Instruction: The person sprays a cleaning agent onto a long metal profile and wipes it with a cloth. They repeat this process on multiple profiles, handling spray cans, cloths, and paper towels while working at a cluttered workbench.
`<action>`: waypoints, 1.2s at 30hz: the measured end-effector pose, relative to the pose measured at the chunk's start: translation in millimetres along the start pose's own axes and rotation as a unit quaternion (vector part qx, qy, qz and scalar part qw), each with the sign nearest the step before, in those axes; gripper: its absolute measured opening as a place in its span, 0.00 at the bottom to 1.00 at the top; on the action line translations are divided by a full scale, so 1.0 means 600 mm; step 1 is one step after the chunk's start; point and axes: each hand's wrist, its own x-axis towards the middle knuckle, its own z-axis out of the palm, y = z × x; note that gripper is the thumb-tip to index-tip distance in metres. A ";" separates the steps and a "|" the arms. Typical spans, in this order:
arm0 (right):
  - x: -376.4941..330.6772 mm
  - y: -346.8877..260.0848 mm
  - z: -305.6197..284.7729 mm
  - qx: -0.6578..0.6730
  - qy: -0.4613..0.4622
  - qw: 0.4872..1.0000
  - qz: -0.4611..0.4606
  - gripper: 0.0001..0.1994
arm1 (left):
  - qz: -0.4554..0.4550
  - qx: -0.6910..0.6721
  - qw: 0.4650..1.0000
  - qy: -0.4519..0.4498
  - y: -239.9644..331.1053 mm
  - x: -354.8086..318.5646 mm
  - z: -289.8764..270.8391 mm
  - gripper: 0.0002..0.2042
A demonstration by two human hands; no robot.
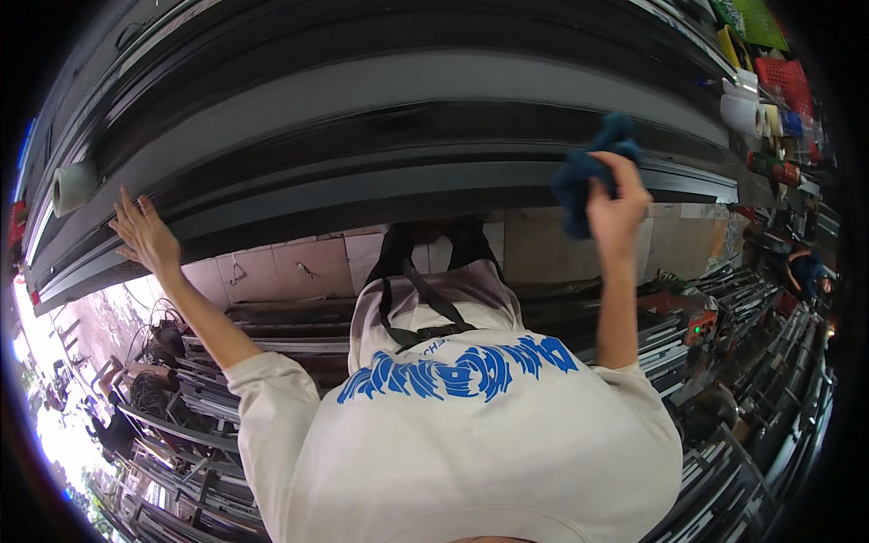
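My left hand (145, 233) rests with fingers spread on the near grey metal profile (362, 187), toward its left end. Close beyond those fingers stands a roll of whitish film or tape (74, 187). On the right, my right hand (618, 204) grips a dark blue cloth (579, 185), bunched up and held over the profile's near edge. Whether the cloth touches the metal I cannot tell. Long dark grey profiles run side by side across the bench in front of me.
White rolls (742, 113), a red plastic basket (786, 83) and a green package (756, 23) crowd the far right end. Below the bench lies a tiled floor (299, 269). Racks of metal bars (195, 434) stand behind me on both sides. Another person (804, 271) is at the far right.
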 end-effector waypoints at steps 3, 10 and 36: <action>-0.038 -0.165 0.161 0.053 -0.039 0.991 -0.113 0.24 | 0.028 -0.021 0.999 0.016 0.015 -0.013 0.000 0.30; -0.045 -0.501 0.385 0.152 -0.130 0.933 -0.301 0.09 | -0.006 -0.038 0.999 0.004 0.035 -0.013 -0.008 0.29; -0.069 -0.572 0.423 0.095 -0.039 0.967 -0.233 0.17 | 0.007 -0.246 0.969 0.004 0.060 -0.035 -0.053 0.30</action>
